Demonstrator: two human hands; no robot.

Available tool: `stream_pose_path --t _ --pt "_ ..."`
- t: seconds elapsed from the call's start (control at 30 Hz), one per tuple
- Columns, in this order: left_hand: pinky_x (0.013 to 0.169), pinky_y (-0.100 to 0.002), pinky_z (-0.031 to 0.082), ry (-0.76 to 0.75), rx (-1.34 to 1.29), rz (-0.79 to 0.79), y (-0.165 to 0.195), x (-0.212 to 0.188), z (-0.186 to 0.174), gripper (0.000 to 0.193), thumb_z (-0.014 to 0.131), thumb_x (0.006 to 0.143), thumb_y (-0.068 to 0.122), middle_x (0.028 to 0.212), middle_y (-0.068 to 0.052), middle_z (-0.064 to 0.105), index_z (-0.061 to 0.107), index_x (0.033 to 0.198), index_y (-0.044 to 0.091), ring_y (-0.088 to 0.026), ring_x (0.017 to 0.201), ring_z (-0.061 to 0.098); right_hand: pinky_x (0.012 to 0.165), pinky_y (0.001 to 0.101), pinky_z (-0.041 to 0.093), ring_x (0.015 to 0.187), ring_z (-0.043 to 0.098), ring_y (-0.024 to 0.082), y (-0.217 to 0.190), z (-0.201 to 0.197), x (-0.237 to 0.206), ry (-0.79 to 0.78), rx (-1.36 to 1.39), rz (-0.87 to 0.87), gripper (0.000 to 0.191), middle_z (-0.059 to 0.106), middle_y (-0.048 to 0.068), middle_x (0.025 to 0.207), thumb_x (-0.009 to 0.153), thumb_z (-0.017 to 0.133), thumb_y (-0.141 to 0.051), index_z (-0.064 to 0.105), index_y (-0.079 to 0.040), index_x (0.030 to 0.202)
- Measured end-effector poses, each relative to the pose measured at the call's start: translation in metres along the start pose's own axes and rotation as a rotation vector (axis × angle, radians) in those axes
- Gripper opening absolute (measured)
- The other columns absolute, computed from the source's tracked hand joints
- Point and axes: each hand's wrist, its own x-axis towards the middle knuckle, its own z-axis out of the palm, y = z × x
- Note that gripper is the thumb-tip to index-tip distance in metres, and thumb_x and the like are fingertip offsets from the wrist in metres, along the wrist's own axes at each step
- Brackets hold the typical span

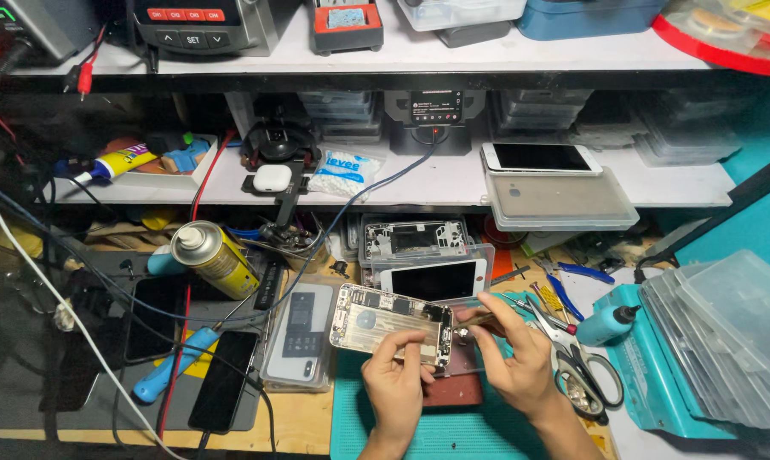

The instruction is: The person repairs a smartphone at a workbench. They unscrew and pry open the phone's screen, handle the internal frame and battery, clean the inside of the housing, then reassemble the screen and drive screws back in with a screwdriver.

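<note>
My left hand [396,381] grips the near edge of an opened phone body [376,319], its inner boards and metal shields facing up, held tilted above a teal work mat [453,434]. My right hand [511,353] pinches a thin tool [474,322] whose tip meets the phone's right end. Under the phone lies a dark reddish pad [453,390].
Scissors [583,366], blue-handled pliers [583,273] and a teal bottle [605,324] lie right of my hands. A yellow spray can [215,258], dark phones [223,379] and cables crowd the left. Clear plastic trays [726,341] stack at the right. A white phone [434,279] sits behind.
</note>
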Motion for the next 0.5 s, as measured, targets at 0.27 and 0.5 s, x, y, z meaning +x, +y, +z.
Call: stream_pose_path --t 0.27,0.5 --pt "0.046 -0.022 0.053 -0.014 0.051 -0.005 0.006 0.005 -0.005 0.012 0.063 0.096 0.003 0.069 -0.004 0.072 0.074 0.101 -0.001 -0.008 0.05 0.067 0.093 0.0301 0.059 0.101 0.073 0.019 -0.007 -0.005 -0.008 0.22 0.333 0.153 0.066 0.073 0.016 0.108 0.094 0.059 0.008 0.03 0.0 0.153" --pt "0.047 -0.021 0.051 -0.039 0.054 0.028 0.007 0.0 -0.005 0.013 0.063 0.097 0.002 0.076 -0.005 0.074 0.075 0.103 -0.001 -0.007 0.054 0.067 0.067 0.0221 0.05 0.076 0.065 0.012 0.019 -0.021 -0.012 0.298 0.508 0.53 0.022 0.066 0.009 0.091 0.103 0.055 -0.004 0.062 0.006 0.121"
